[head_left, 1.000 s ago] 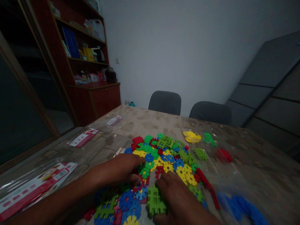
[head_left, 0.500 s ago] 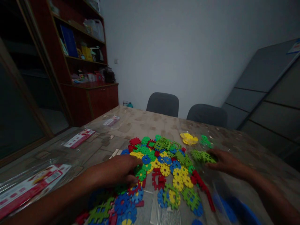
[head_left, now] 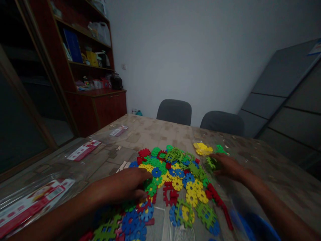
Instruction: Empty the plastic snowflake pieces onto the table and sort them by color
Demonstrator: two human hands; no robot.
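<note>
My left hand (head_left: 131,184) hovers over or rests on the left side of a pile of plastic interlocking pieces. Its thumb and fingers are apart beside green gear-shaped pieces (head_left: 151,189); the inner fingers are hidden. At the pile's right edge, my right hand (head_left: 227,166) closes around light-green lattice pieces (head_left: 211,163), covering part of them. Between the hands lie yellow gear discs (head_left: 192,197), blue discs (head_left: 156,172), and a red square frame piece (head_left: 170,194). Blue discs (head_left: 130,221) also lie below my left hand.
Yellow pieces (head_left: 202,149) sit beyond my right hand. A clear container with blue contents (head_left: 259,227) stands near my right forearm. Clear packages with red-and-white labels (head_left: 84,150) lie along the left. Two grey chairs (head_left: 174,111) stand at the table's (head_left: 155,129) far side.
My right hand has shifted left, now covering more of the light-green pieces. My left hand has stayed nearly still over the pile.
</note>
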